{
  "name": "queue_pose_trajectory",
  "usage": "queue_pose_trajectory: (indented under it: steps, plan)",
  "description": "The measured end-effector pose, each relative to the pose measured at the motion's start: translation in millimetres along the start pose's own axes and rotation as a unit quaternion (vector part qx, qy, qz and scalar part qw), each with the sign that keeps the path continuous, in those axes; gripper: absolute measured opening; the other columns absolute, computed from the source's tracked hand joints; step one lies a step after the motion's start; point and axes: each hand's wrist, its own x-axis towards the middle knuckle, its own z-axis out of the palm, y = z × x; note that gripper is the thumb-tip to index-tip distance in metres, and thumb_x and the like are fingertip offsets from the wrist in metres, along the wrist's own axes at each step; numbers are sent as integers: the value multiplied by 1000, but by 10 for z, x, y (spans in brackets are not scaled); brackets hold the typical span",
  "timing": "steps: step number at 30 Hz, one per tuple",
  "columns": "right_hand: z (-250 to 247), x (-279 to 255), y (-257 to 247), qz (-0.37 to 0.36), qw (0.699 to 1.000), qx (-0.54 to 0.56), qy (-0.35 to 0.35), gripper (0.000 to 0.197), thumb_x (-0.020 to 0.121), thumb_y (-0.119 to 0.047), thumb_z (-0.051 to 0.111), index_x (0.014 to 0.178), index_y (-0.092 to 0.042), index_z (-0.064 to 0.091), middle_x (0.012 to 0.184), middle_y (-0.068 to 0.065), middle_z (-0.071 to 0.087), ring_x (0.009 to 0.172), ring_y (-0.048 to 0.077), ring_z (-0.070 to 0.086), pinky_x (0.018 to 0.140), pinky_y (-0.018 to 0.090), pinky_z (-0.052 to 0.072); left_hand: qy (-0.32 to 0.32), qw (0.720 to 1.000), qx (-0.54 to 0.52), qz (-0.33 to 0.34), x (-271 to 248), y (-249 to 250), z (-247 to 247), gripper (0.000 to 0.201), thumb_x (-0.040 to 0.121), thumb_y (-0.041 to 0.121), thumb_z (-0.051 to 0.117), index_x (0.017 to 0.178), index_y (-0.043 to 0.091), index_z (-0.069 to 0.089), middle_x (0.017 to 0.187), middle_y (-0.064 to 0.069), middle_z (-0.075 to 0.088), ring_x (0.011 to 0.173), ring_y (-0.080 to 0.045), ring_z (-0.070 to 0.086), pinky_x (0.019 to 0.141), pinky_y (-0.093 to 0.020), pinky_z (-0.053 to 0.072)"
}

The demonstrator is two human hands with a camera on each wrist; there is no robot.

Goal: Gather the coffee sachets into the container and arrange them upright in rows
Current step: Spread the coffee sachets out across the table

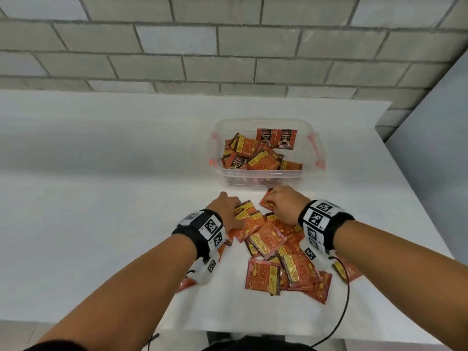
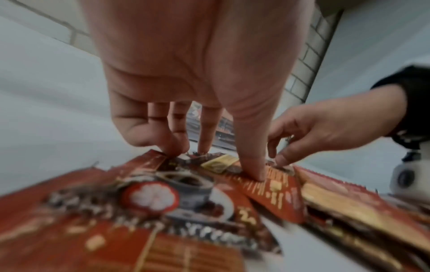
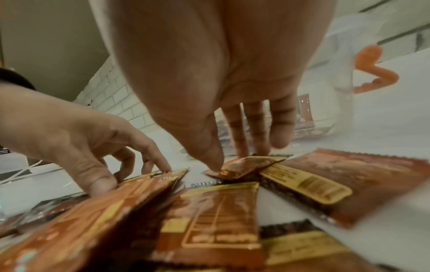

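From the head view, we see the coffee sachets (image 1: pixel 276 245) heaped on the near part of the white table (image 1: pixel 101 198), with more lying loose and flat in the clear container (image 1: pixel 266 150) just beyond; none stands upright yet. We judge them light, thin, slick foil packets that bend and slide, best taken by an edge or squeezed together as a small stack. Our left hand (image 1: pixel 228 211) and right hand (image 1: pixel 283 203) both reach palm-down onto the far end of the heap.

In the left wrist view, our left fingertips (image 2: pixel 254 174) press down on overlapping sachets, thumb and fingers spread around them, not yet closed.

In the right wrist view, our right thumb (image 3: pixel 209 158) and fingers pinch the lifted corner of one sachet (image 3: pixel 246 165).
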Motion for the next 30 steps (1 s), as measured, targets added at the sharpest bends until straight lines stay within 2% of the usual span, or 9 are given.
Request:
queue_pose_trajectory:
  steps: [7,11,13,17,20,23,25,28,30]
  plan:
    - [73,2,0,97,994,-22,36,45,93,-16,49,136,-28,43,133,11,48,122,31,41,99,44,35,34,999,-11,-38,18,103,-11,53,75,35,79,116,15,51,117,-7,52,106,-24,53,86,-32,46]
    - [76,-18,22,134,989,10,63,43,92,-21,52,133,-20,40,129,12,51,119,31,45,98,44,35,23,994,-90,-52,48,103,-9,45,75,22,78,102,17,43,103,-4,57,87,-20,54,69,-27,45]
    - [62,-28,47,139,987,46,72,54,88,-27,60,135,-18,35,132,12,47,124,31,42,101,45,34,19,989,-131,-60,56,108,-18,47,76,17,78,106,18,42,106,-6,61,86,-22,59,70,-30,49]
    - [64,-71,105,108,988,74,79,72,79,-32,73,138,-16,33,134,12,44,124,31,42,100,43,37,58,986,-152,-42,65,130,-73,64,80,11,74,134,22,43,125,-9,56,105,-24,59,84,-29,49]
    - [69,-97,144,79,986,122,86,74,76,-23,76,138,-15,35,133,13,42,120,30,44,97,41,43,95,979,-181,-21,56,101,-139,53,84,8,69,132,20,50,120,-5,57,83,-13,57,64,-14,48]
    - [44,-128,162,58,979,178,80,69,80,-12,72,139,-15,36,132,14,41,112,30,52,92,39,47,116,970,-213,-20,19,-3,-184,42,83,9,70,120,21,55,108,-2,58,74,-11,57,49,-13,44]
    - [24,-151,174,40,976,197,86,65,85,-4,63,141,-19,35,129,12,46,107,28,55,88,35,48,127,963,-234,-31,-16,-110,-229,31,83,12,70,108,21,54,102,-3,61,77,-15,60,60,-18,47]
    - [-54,-237,182,32,972,210,101,55,92,-3,46,142,-23,35,112,9,58,87,21,55,72,27,42,144,947,-281,-58,-71,-299,-291,29,83,14,71,104,18,51,103,-9,65,89,-26,65,85,-38,53]
    - [-118,-331,164,15,969,214,121,49,93,-6,44,139,-20,37,101,6,59,72,12,49,61,23,35,168,927,-326,-75,-127,-421,-313,32,83,11,69,107,15,48,97,-11,67,85,-28,67,83,-42,55]
